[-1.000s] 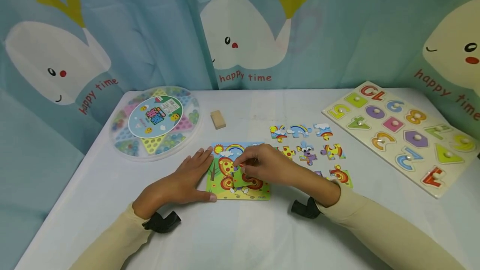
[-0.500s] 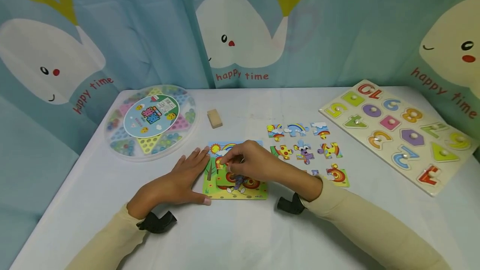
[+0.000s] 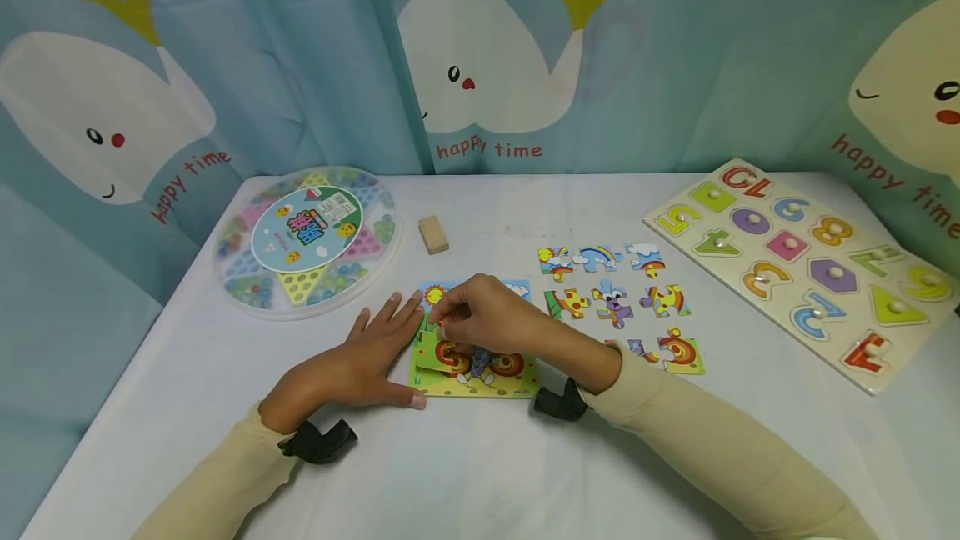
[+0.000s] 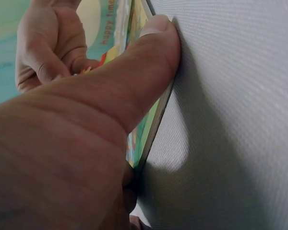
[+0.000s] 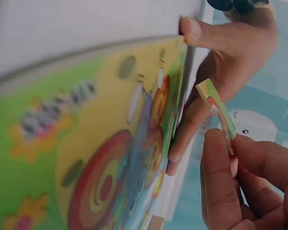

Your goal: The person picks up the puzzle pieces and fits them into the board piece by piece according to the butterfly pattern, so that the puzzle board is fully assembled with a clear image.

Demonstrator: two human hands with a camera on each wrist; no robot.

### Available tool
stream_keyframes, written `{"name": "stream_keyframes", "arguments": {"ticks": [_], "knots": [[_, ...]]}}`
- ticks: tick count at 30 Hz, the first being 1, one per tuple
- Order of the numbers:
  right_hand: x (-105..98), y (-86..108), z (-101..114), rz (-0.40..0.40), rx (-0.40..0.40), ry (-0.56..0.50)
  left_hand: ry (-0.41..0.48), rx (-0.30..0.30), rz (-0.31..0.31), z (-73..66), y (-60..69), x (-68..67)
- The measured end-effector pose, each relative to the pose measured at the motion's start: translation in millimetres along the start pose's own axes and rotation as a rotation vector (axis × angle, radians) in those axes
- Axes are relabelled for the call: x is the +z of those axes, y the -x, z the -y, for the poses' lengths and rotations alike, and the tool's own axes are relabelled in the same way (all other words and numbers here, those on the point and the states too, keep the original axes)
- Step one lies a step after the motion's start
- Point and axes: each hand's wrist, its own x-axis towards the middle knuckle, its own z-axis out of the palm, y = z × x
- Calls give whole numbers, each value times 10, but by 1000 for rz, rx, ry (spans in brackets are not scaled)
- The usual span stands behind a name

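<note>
A colourful picture puzzle board [image 3: 506,387] lies flat on the white table, showing a sun, rainbow circles and green ground. My left hand [image 3: 360,369] rests along its left side with fingers spread; the thumb [image 4: 156,40] touches the board's near edge in the left wrist view. Above the board's left part, my right hand [image 3: 491,315] pinches a green puzzle piece [image 5: 215,106] with a red-orange curve between thumb and fingertips. In the right wrist view the piece is tilted and apart from the board. The right hand hides the board's upper middle.
Several loose puzzle pieces [image 3: 612,304] lie in rows right of the board. A wooden number-and-shape board [image 3: 765,248] stands farther right. Behind are a small wooden block [image 3: 433,235] and a round bead-game case [image 3: 307,232]. A whale-print curtain [image 3: 300,48] hangs at the back.
The right hand has carried the pinched puzzle piece leftward, from over the board's middle to its lower left part. The left hand keeps its place on the board's side.
</note>
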Motion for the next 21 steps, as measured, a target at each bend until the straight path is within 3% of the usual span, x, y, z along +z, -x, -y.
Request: {"name": "stream_keyframes", "arguments": {"ticks": [6,21], "knots": [[10,-18,-14,17,40,0,10,2,0,-12,-5,-12],[91,-53,-52,1,99,111,33,16,-16,3,3,-1]]}}
